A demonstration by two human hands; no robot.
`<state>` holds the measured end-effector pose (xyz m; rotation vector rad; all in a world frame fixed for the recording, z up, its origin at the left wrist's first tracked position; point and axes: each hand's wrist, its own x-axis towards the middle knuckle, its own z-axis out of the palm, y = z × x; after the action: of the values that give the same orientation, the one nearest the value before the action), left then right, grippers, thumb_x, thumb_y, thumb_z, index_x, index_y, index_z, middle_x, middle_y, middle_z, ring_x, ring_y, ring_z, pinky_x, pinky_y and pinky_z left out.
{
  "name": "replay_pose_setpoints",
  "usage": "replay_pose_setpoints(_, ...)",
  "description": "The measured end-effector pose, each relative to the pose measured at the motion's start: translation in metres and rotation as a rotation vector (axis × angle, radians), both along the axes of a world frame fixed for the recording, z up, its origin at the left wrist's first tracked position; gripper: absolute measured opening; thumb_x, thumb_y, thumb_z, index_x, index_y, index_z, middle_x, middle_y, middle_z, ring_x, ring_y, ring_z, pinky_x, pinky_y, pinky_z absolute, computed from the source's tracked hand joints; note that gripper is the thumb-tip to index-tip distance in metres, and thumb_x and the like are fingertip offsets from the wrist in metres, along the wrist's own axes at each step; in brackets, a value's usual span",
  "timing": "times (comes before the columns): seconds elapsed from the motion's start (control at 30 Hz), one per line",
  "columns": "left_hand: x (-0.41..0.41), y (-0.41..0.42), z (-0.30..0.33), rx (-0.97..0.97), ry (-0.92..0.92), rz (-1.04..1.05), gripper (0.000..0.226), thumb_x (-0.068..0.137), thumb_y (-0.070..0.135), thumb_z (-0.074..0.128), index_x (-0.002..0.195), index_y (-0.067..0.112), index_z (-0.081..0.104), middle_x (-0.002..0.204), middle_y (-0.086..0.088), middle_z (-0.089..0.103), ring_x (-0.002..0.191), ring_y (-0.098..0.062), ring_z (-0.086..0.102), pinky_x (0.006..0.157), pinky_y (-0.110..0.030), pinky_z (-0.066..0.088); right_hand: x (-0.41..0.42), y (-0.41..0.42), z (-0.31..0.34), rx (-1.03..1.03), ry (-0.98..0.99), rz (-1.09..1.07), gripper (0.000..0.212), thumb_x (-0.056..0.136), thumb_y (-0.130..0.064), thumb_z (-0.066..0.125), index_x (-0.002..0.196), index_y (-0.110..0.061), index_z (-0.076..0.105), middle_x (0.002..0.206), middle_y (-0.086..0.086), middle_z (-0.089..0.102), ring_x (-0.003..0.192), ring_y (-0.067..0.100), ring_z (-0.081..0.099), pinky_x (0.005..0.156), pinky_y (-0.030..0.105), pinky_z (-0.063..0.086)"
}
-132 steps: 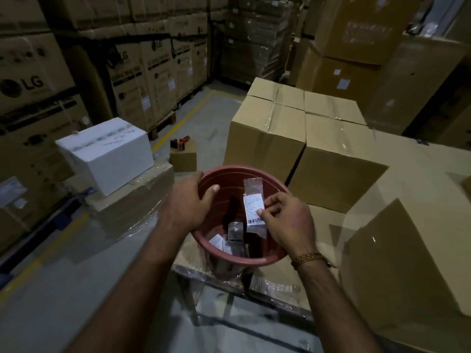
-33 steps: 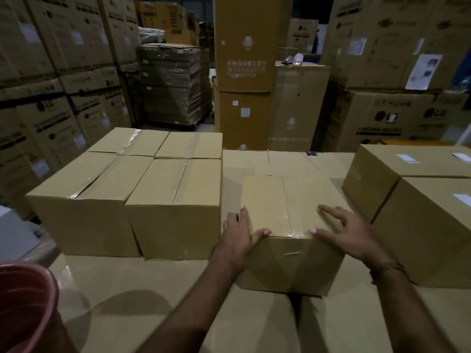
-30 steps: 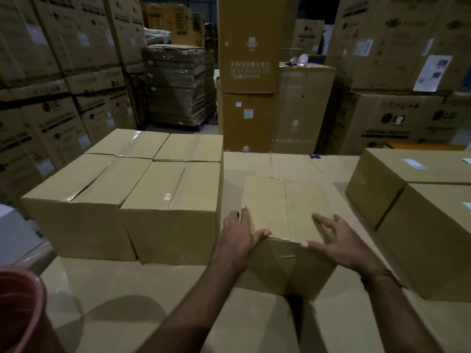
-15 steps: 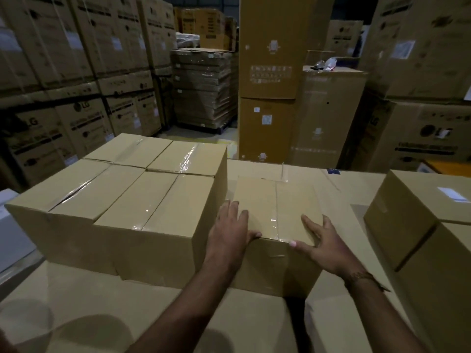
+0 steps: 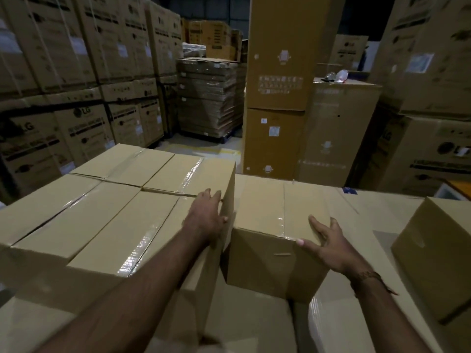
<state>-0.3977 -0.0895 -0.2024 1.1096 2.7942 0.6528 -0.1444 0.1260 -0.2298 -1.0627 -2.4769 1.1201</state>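
While right hand touches box, left hand beside.

small carton: plain tan cardboard, glossy clear tape strip down top centre and over front edge.
four-carton block: same tan, shiny clear tape along seams.
LG stacks: darker brown, black logos and print bands, white labels.
tall box: orange-brown, small white symbols, white sticker grid.
floor: grey, yellow line.
bracelet: gold-brown.
right stack: brown, black print, white sheet with pale blue tint.
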Motion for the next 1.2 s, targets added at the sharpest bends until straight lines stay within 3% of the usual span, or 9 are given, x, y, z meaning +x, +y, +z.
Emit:
replay_pose_setpoints(0.1,-0.019,0.005,-0.005,-0.131,0.068,-0.114,0.089,0.100,0.040,0.063,0.168,0.021,0.010,0.176,-0.010,0.004,0.162,-0.032,0.000,0.130,-0.056,0.007,-0.020,0.008,0.003,-0.013,-0.002,-0.006,0.103,0.079,-0.066,0.075,0.166,-0.038,0.027,0.177,0.003,-0.006,0.160,0.039,0.017,0.121,0.055,0.036)
replay_pose_setpoints(0.17,-0.029,0.006,-0.010,-0.137,0.066,-0.141,0.089,0.099,0.038,0.060,0.168,0.020,0.008,0.176,-0.009,0.002,0.162,-0.029,-0.002,0.131,-0.055,0.002,-0.032,0.012,0.006,-0.010,0.006,-0.018,0.102,0.079,-0.064,0.075,0.166,-0.037,0.028,0.177,0.003,-0.004,0.160,0.039,0.018,0.120,0.055,0.037)
replay_pose_setpoints(0.43,-0.030,0.008,-0.019,-0.161,0.109,-0.155,0.085,0.099,0.032,0.051,0.168,0.015,0.005,0.176,-0.009,0.000,0.162,-0.028,-0.003,0.131,-0.052,0.001,-0.071,0.031,0.014,-0.020,0.037,-0.015,0.095,0.088,-0.050,0.079,0.166,-0.027,0.030,0.173,0.003,0.010,0.158,0.037,0.021,0.121,0.054,0.034)
replay_pose_setpoints(1.2,-0.030,0.009,-0.019,-0.194,0.117,-0.156,0.087,0.097,0.029,0.052,0.168,0.016,0.004,0.176,-0.008,-0.001,0.162,-0.026,-0.004,0.131,-0.053,0.002,-0.108,0.052,0.014,-0.004,-0.021,0.014,0.098,0.085,-0.057,0.078,0.166,-0.029,0.031,0.168,0.004,0.019,0.154,0.039,0.027,0.120,0.056,0.036)
